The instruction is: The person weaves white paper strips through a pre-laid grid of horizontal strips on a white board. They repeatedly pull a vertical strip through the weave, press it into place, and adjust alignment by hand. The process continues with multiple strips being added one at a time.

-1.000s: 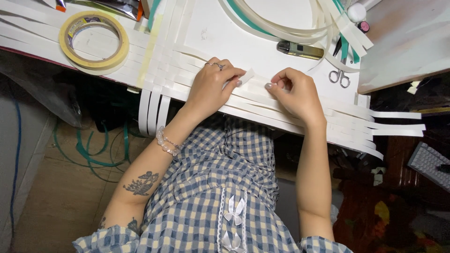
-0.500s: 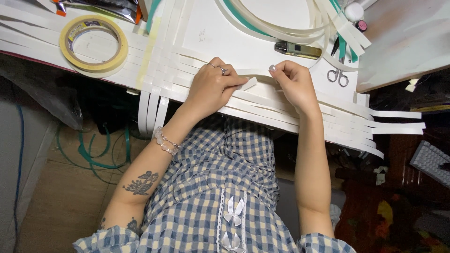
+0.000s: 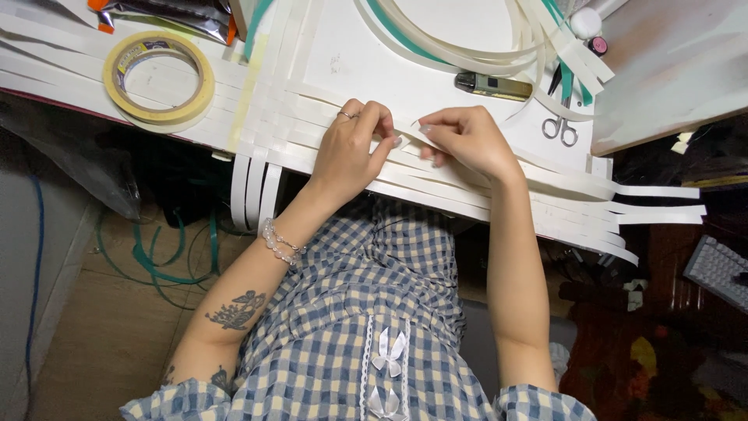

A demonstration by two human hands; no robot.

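Far left, a roll of yellowish tape (image 3: 159, 76) lies flat on the white tabletop (image 3: 366, 66), a smooth ring sitting close to the near edge. Just right of it, upright white strips (image 3: 255, 183) cross the long ones and hang down past that edge over open floor, where green cords (image 3: 152, 253) loop on the wood. Not much free room here: the tabletop's near edge is packed with flat paper-like bands laid side by side.

Now the left hand (image 3: 351, 152), ring on one finger, beaded bracelet (image 3: 279, 242) at the wrist, fingers curled down and pinched onto a long white strip (image 3: 409, 132). That strip is thin, matte, ribbon-flat, and runs across the woven bands near the tabletop's front edge, lifting slightly between the two hands. The right hand (image 3: 463, 140) sits just beside the left, fingertips pressed together on the same strip, so both grips are closed on it.

Behind the hands, a clear patch of bare white surface, then curved cream and teal bands (image 3: 436, 51) sweeping in an arc. A small dark olive rectangular device (image 3: 493, 86) lies next to them, and small scissors (image 3: 559, 125) with round handles sit just right of it. Farther right, the long strips' ends (image 3: 662, 210) stick out past the tabletop's corner into the air, and a grey keyboard (image 3: 717, 269) shows lower down at the frame's edge.
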